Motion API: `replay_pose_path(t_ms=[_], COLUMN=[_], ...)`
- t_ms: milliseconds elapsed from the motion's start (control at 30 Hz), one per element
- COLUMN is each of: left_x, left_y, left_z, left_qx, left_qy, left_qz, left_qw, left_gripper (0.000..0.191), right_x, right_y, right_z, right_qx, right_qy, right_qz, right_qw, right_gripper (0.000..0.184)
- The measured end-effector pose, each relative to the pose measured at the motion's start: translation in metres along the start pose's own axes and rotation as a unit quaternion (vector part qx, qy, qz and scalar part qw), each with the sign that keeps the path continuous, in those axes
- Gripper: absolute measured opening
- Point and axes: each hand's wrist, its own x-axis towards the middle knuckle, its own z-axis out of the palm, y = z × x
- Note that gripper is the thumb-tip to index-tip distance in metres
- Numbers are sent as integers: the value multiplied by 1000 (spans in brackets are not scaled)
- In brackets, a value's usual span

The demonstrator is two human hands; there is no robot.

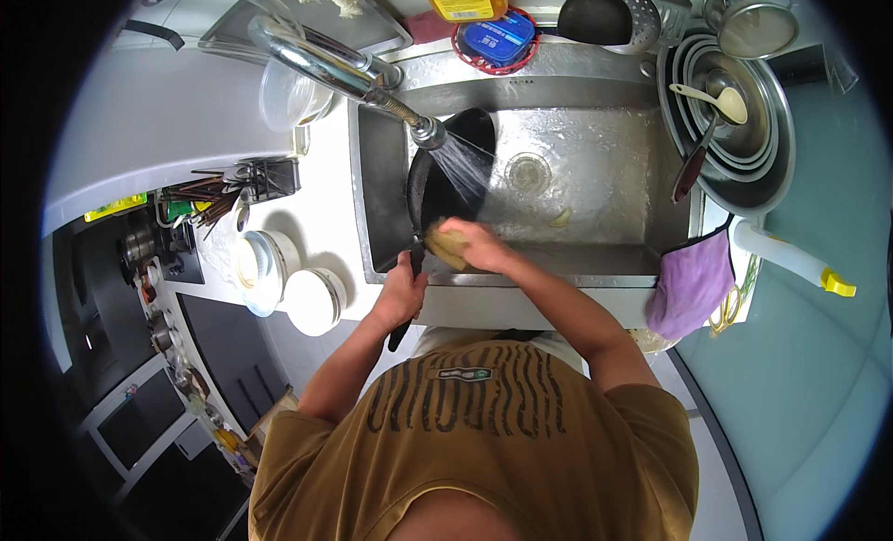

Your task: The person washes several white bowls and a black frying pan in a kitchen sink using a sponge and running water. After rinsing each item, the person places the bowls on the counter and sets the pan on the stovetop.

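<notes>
A black frying pan (pixel 446 178) is tilted in the left part of the stainless steel sink (pixel 600 262). My left hand (pixel 403 293) is closed around its black handle (pixel 417 258) at the sink's front edge. In my right hand (pixel 478 244) is a yellowish-brown sponge or scrubbing pad (pixel 446 244), at the pan's rim near the handle. Water sprays from the chrome faucet head (pixel 428 133) onto the inside of the pan. A small pale scrap (pixel 561 218) lies on the sink floor, right of the drain (pixel 528 175).
Nested metal bowls (pixel 778 150) with a spoon on top stand right of the sink. A purple cloth (pixel 687 290) hangs at the front right, near gold-handled scissors (pixel 727 311) and a spray bottle (pixel 781 251). Stacked white bowls (pixel 314 302) stand left. Behind is a red basket (pixel 497 71).
</notes>
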Motion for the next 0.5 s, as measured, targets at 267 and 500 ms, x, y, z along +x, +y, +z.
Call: replay_pose_path(t_ms=[267, 500], left_x=[-3, 55], left_y=[-7, -31], left_z=[-12, -9], left_qx=[-210, -425], left_qy=[-67, -220], left_qz=[-35, -99], left_qw=[975, 872], left_gripper=[37, 19], right_x=[4, -4], right_y=[-20, 30], right_z=[5, -22], right_qx=[-17, -51], right_qy=[71, 17], right_qz=[-53, -115], right_qw=[996, 992], right_gripper=[45, 57])
